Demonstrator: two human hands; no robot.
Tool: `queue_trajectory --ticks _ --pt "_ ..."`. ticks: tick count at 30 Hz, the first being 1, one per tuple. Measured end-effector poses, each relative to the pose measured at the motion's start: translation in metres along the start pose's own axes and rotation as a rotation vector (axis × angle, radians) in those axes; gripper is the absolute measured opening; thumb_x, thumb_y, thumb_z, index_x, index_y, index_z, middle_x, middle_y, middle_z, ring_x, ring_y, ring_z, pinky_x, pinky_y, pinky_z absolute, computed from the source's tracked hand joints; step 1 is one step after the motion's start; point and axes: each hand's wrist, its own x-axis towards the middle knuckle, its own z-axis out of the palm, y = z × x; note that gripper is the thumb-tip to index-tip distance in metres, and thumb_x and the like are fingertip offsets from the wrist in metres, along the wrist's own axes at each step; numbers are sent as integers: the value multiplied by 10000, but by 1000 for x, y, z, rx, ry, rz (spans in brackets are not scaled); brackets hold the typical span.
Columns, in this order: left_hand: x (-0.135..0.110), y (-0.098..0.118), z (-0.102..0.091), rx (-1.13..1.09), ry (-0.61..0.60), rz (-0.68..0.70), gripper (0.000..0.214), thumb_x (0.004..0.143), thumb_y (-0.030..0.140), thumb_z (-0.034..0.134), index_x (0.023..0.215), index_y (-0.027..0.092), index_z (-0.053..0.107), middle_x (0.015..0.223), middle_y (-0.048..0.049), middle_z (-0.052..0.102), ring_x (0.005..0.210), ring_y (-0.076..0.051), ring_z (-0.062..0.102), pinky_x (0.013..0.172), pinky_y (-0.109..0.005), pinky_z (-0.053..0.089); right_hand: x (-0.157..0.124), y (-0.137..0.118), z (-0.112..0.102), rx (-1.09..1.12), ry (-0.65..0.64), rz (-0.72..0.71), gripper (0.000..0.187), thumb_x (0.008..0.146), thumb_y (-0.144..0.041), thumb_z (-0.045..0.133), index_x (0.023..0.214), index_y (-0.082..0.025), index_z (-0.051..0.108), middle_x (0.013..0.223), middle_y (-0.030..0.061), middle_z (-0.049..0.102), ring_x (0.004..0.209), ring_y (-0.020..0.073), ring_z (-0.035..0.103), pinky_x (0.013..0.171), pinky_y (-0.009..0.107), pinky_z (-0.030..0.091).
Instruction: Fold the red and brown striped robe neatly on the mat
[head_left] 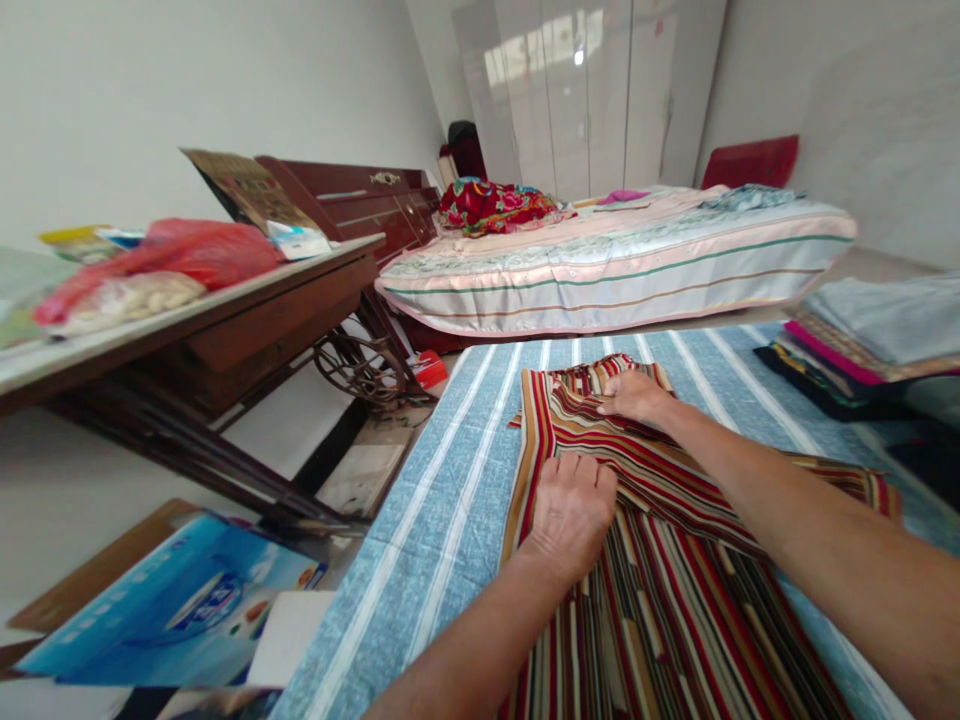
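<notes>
A striped garment (645,590) in red, tan, black and cream lies on the blue-and-white striped bed cover (465,500). One narrow part of it stretches out to the right beneath my right forearm. My left hand (574,510) is closed on the garment near its left edge, knuckles up and fingertips hidden. Farther from me, my right hand (637,397) grips the cloth close to the garment's top end, where the fabric is bunched. Its thumb and fingers are drawn together on the stripes.
Folded clothes (877,350) are stacked at the right. A sewing-machine table (300,310) with a red plastic bag (217,250) stands left, above a blue box (180,600). Behind are another bed (600,285) and a glossy wardrobe (577,110).
</notes>
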Motion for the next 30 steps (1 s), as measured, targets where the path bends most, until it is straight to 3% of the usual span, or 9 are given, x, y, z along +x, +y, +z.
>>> queue_trajectory --ticks 3,7,13,22,27,30 --pt "-1 0 -1 -24 13 -8 109 845 125 476 812 181 562 741 -39 568 741 -211 527 641 -340 414 1 0 1 15 17 -10 189 724 -338 617 605 -191 611 549 -48 521 541 95 470 509 224 284" --pt "-6 -3 -3 -28 17 -48 217 843 104 453 1005 167 583 766 -40 586 728 -205 535 646 -345 438 2 2 4 17 19 -26 232 736 -319 595 544 -190 585 501 -48 478 544 99 469 523 223 294" --pt "-13 -4 -6 1 -32 12 286 848 96 420 1095 136 559 808 -54 599 748 -209 551 653 -358 466 0 2 5 -15 12 -27 249 778 -309 548 576 -184 623 505 -37 490 553 98 488 521 211 312" --pt "-18 -3 -7 -12 -102 29 350 820 79 436 1164 99 498 885 -81 624 800 -224 563 680 -371 483 -12 -11 -4 -164 47 4 198 810 -309 542 745 -203 696 761 30 662 752 155 594 627 237 392" --pt "-15 -3 -8 -145 -94 -147 357 793 105 477 1150 118 500 911 -76 624 856 -226 563 768 -367 494 -49 -35 -15 -235 187 -18 244 846 -282 495 995 -169 652 1073 114 629 973 218 571 787 302 402" --pt "-11 -2 -11 -203 -103 -270 324 768 128 512 1092 135 520 934 -82 623 898 -239 563 787 -368 495 -93 -43 -15 -145 204 -223 237 852 -354 493 967 -209 641 1026 57 626 910 181 572 775 279 404"
